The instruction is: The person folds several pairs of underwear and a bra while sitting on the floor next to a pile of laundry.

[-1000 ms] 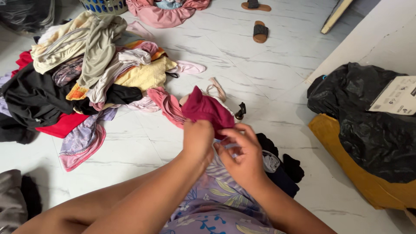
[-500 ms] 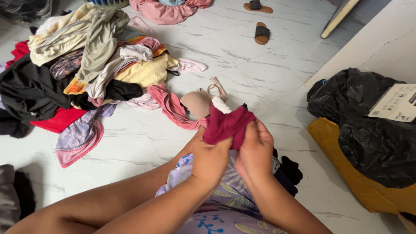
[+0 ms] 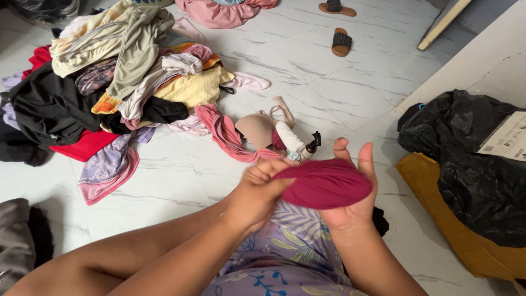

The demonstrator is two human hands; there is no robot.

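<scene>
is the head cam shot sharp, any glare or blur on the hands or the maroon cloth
Head view: even, soft daylight; the maroon cloth and both hands, left hand and right hand, read fairly sharp, with slight softness at the fingertips; mild sheen on the marble floor and the black plastic bag; shadows faint.

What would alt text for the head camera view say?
Two hands, left and right, hold a rolled maroon cloth over a floral lap. A clothes pile lies on the white floor at left, a black bag at right.
</scene>
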